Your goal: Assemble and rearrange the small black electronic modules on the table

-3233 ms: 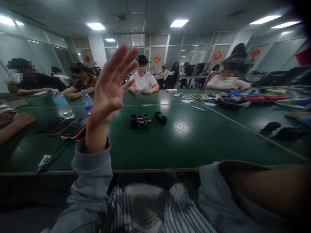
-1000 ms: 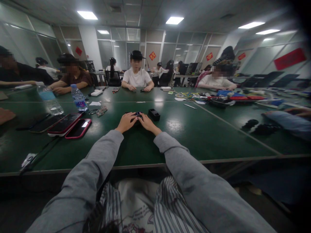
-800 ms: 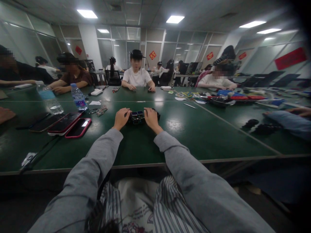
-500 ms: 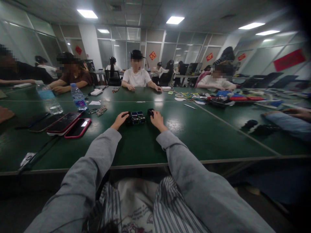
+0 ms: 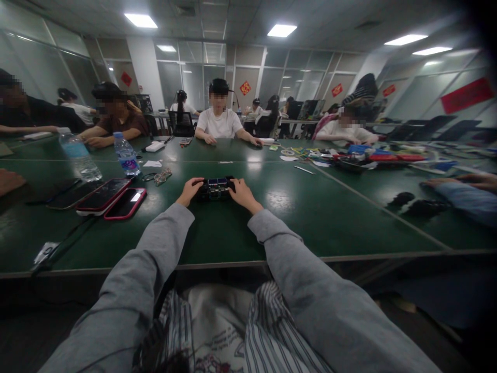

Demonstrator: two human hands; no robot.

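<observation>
I see a small black block cluster [image 5: 214, 188] mid-table on the green table [image 5: 310, 217], its detail too small to read. My left hand [image 5: 189, 190] and right hand [image 5: 240, 193] clasp its 2 ends. Bottle [image 5: 125, 154] label unreadable; 2 phones [image 5: 112, 198] lie left.

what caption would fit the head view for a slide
Both hands, left hand and right hand, flank a small dark block set on the green table.

No writing anywhere is sharp enough to read.
</observation>
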